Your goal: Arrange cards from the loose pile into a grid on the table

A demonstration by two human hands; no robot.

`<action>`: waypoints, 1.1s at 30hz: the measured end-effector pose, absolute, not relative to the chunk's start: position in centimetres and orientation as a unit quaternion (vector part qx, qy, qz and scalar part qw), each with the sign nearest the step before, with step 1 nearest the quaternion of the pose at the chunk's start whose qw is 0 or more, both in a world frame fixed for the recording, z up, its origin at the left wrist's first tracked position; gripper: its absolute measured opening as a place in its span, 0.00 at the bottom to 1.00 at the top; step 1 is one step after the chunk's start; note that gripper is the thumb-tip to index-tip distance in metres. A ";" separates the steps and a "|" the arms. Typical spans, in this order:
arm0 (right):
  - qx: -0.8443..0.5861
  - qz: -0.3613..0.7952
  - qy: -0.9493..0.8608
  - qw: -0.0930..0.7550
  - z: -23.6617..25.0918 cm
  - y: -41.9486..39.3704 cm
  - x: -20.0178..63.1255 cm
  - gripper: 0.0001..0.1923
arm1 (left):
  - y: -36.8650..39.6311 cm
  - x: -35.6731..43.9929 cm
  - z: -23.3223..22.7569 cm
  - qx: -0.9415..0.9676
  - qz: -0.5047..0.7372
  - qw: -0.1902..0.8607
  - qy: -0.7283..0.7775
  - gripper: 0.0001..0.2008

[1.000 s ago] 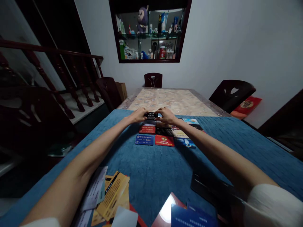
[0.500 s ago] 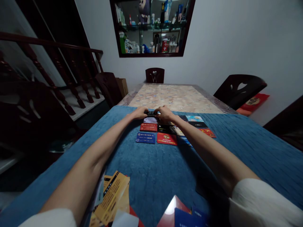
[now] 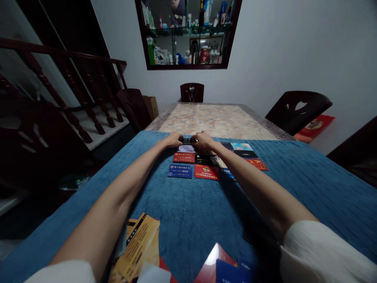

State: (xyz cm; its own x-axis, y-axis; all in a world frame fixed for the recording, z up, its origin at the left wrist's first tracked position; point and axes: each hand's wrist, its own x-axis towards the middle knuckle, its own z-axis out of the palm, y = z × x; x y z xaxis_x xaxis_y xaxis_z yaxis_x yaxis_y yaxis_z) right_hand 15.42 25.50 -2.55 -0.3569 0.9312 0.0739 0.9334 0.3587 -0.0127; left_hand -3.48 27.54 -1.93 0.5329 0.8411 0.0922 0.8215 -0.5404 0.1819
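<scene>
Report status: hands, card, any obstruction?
Left hand and right hand both on dark card, far end of card rows. Grip unclear. Nothing blocking on blue cloth.

Blue cloth (image 3: 188,212) midway open; card rows (image 3: 206,163) ahead, loose cards (image 3: 138,247) apparently crowd near edge.

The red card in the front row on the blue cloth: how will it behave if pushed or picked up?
The red card lies flat with straight edges, so probably stiff and light. The soft blue cloth may resist sliding. Being thin and flat, it could be hard to lift by its edge.
</scene>
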 end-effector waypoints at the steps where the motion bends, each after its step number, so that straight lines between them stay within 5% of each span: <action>1: -0.567 -0.016 -0.823 0.033 -2.5 25.4 15.4 0.22 | 27.5 -3.5 -1.9 0.874 0.084 0.057 0.475 0.16; 17: -0.569 -0.034 -0.819 0.063 -0.9 22.4 17.0 0.21 | 25.0 -4.9 -1.9 0.870 0.138 0.019 0.473 0.19; 33: -0.517 -0.070 -0.847 0.101 0.8 11.8 20.1 0.14 | 11.6 -4.6 -0.2 0.920 0.181 0.025 0.347 0.13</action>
State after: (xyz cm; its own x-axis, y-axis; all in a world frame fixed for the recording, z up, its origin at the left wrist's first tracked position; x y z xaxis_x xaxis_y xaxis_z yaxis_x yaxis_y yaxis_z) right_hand 20.07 11.80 0.84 -0.4445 0.8621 0.2433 0.8904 0.4549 0.0151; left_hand -4.59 11.58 -0.20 0.6930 0.6481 0.3158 0.6297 -0.7574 0.1727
